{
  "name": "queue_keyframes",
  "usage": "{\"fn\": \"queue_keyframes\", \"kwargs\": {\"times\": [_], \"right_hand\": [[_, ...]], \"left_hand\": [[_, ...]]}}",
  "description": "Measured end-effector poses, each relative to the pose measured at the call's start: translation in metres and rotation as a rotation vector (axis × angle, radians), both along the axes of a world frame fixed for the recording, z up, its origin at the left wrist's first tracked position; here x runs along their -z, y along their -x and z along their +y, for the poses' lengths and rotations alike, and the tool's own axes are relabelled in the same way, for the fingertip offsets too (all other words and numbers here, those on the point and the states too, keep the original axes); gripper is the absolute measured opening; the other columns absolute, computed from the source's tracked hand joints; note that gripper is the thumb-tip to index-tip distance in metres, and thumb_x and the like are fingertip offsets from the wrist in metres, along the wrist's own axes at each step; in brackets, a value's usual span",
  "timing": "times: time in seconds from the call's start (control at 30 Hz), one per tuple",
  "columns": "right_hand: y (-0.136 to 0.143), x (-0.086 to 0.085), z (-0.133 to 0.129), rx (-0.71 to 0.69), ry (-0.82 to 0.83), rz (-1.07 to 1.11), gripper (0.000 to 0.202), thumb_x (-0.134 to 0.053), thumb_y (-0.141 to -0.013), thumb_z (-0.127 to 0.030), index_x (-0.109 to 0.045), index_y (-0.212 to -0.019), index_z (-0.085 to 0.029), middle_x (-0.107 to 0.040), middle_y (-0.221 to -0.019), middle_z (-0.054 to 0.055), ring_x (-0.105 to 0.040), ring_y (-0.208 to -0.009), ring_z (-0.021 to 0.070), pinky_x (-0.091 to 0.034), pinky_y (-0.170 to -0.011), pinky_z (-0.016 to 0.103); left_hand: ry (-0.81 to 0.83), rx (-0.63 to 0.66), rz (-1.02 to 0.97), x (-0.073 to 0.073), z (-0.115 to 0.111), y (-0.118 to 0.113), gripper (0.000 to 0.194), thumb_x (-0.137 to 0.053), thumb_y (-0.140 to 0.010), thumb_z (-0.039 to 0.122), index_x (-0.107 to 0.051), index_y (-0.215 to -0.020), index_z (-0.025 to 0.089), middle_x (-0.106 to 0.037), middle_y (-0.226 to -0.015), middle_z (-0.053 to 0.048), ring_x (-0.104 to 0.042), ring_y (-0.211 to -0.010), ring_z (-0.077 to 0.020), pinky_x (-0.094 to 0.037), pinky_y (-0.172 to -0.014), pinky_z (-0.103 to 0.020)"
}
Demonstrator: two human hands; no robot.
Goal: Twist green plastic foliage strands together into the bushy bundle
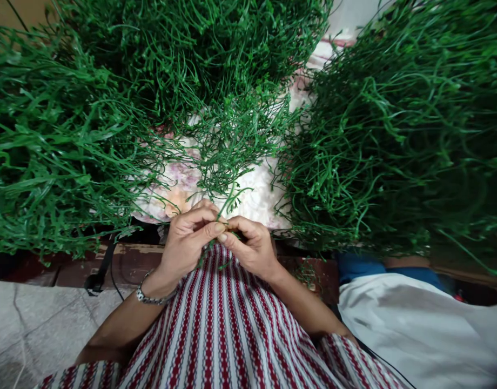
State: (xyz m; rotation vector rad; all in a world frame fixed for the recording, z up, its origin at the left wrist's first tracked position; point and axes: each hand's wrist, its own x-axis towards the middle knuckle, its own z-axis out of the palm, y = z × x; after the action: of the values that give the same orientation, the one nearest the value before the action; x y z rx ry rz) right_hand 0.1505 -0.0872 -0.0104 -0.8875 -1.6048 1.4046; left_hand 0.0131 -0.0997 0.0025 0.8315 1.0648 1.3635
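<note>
My left hand (187, 240) and my right hand (252, 246) meet at the near edge of the cloth, thumbs and fingertips pinched together. Between them is a thin green sprig (231, 202); its forked tip sticks up above the fingers, and bits of green show below the left hand. The exact grip point is partly hidden by the thumbs. Just beyond my fingers lies a small loose heap of similar greens (236, 143) on a pale floral cloth (259, 189).
Large tangled piles of thin green stems rise at the left (58, 146), the back (192, 48) and the right (374, 140). A brown wooden edge (129, 262) runs in front of me, with a dark strap (105, 267) hanging over it. White fabric (418, 324) lies at right.
</note>
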Motion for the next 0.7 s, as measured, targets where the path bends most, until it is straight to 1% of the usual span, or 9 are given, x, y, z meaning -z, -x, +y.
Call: {"fn": "queue_keyframes", "kwargs": {"times": [0.1, 0.17, 0.27, 0.33, 0.4, 0.5, 0.57, 0.63, 0.7], "right_hand": [[0.001, 0.0, 0.001, -0.022, 0.056, 0.094, 0.011, -0.058, -0.082, -0.024, -0.057, -0.078, -0.014, -0.056, -0.067, -0.002, -0.048, -0.059, 0.0066, -0.039, -0.057, 0.018], [0.0, 0.002, 0.003, -0.064, 0.092, 0.146, 0.015, -0.059, -0.081, -0.027, -0.055, -0.074, -0.014, -0.051, -0.063, -0.003, -0.044, -0.056, 0.0061, -0.036, -0.054, 0.017], [0.0, 0.005, 0.006, -0.104, 0.104, 0.166, 0.022, -0.061, -0.079, -0.031, -0.052, -0.068, -0.014, -0.044, -0.058, -0.004, -0.038, -0.052, 0.0059, -0.032, -0.05, 0.018], [0.0, 0.006, 0.006, -0.085, 0.072, 0.155, 0.024, -0.061, -0.079, -0.032, -0.052, -0.066, -0.014, -0.044, -0.057, -0.004, -0.038, -0.051, 0.0063, -0.032, -0.05, 0.019], [0.0, 0.007, 0.006, -0.06, 0.015, 0.147, 0.023, -0.06, -0.08, -0.033, -0.054, -0.068, -0.014, -0.047, -0.057, -0.003, -0.041, -0.051, 0.007, -0.033, -0.05, 0.02], [-0.003, 0.007, 0.006, -0.078, -0.074, 0.157, 0.02, -0.056, -0.083, -0.03, -0.056, -0.071, -0.014, -0.051, -0.061, -0.001, -0.045, -0.053, 0.0076, -0.036, -0.053, 0.02], [-0.005, 0.007, 0.007, -0.109, -0.102, 0.157, 0.017, -0.053, -0.085, -0.027, -0.056, -0.074, -0.014, -0.05, -0.061, -0.001, -0.045, -0.053, 0.0073, -0.037, -0.054, 0.02], [-0.006, 0.007, 0.009, -0.119, -0.114, 0.127, 0.016, -0.051, -0.087, -0.027, -0.055, -0.077, -0.014, -0.05, -0.064, -0.001, -0.044, -0.055, 0.0074, -0.037, -0.055, 0.02], [-0.006, 0.007, 0.009, -0.111, -0.114, 0.08, 0.018, -0.048, -0.088, -0.03, -0.054, -0.081, -0.014, -0.051, -0.069, 0.0, -0.046, -0.06, 0.0085, -0.039, -0.059, 0.021]], "left_hand": [[0.003, -0.019, -0.145, -0.003, -0.001, -0.004, 0.009, -0.072, -0.065, 0.017, -0.064, -0.062, 0.016, -0.053, -0.07, 0.0, -0.048, -0.064, -0.0089, -0.039, -0.058, -0.019], [-0.012, -0.017, -0.228, -0.005, -0.002, -0.007, 0.009, -0.072, -0.065, 0.019, -0.065, -0.062, 0.015, -0.055, -0.067, 0.0, -0.046, -0.058, -0.0075, -0.037, -0.052, -0.018], [-0.002, 0.035, -0.316, -0.007, -0.002, -0.009, 0.012, -0.072, -0.065, 0.024, -0.064, -0.062, 0.015, -0.057, -0.062, -0.001, -0.043, -0.052, -0.0073, -0.033, -0.047, -0.018], [0.055, 0.08, -0.36, -0.007, 0.0, -0.009, 0.015, -0.072, -0.066, 0.025, -0.062, -0.063, 0.014, -0.057, -0.06, -0.001, -0.04, -0.047, -0.0065, -0.029, -0.043, -0.018], [0.112, 0.099, -0.412, -0.008, 0.002, -0.009, 0.02, -0.07, -0.069, 0.027, -0.058, -0.06, 0.013, -0.054, -0.053, 0.0, -0.036, -0.043, -0.0053, -0.027, -0.042, -0.018], [0.181, 0.091, -0.498, -0.01, 0.005, -0.009, 0.024, -0.066, -0.073, 0.027, -0.052, -0.059, 0.014, -0.039, -0.041, 0.006, -0.03, -0.039, -0.0046, -0.029, -0.044, -0.017], [0.188, 0.07, -0.503, -0.011, 0.007, -0.009, 0.021, -0.066, -0.073, 0.025, -0.052, -0.063, 0.015, -0.038, -0.041, 0.007, -0.031, -0.039, -0.0046, -0.029, -0.044, -0.017], [0.143, 0.045, -0.431, -0.012, 0.008, -0.008, 0.018, -0.066, -0.073, 0.023, -0.053, -0.066, 0.015, -0.048, -0.046, 0.004, -0.038, -0.042, -0.0056, -0.029, -0.043, -0.017], [0.075, -0.001, -0.349, -0.012, 0.008, -0.009, 0.017, -0.065, -0.073, 0.023, -0.053, -0.066, 0.015, -0.055, -0.052, 0.001, -0.047, -0.047, -0.008, -0.033, -0.046, -0.017]]}}
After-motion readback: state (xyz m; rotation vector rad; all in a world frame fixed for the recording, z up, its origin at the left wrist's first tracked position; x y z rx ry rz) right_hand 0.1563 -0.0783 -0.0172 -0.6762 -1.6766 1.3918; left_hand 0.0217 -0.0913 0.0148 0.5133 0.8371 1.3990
